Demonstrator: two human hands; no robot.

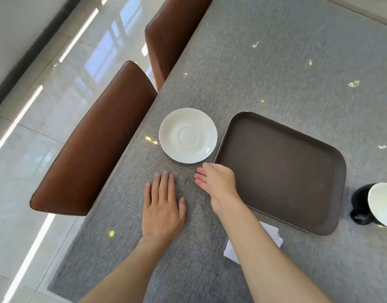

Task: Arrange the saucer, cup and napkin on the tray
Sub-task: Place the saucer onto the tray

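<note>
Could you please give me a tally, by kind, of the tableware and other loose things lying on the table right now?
Saucers: 1, the white saucer, off the tray
Trays: 1, the brown tray, nothing on it
Cups: 1, the black cup with a white inside, at the right edge of the view
Napkins: 1, the white napkin, partly hidden under the right forearm
Total: 4

We count one white saucer [188, 135], one dark brown tray [277, 171], and one cup [374, 204], black outside and white inside. We see one white napkin [273, 234], partly hidden under a forearm. There are two brown chairs, a nearer one [94, 145] and a farther one [175, 33], and one grey bench [275, 62]. We count two bare hands: a left hand [163, 206] and a right hand [218, 182].
</note>
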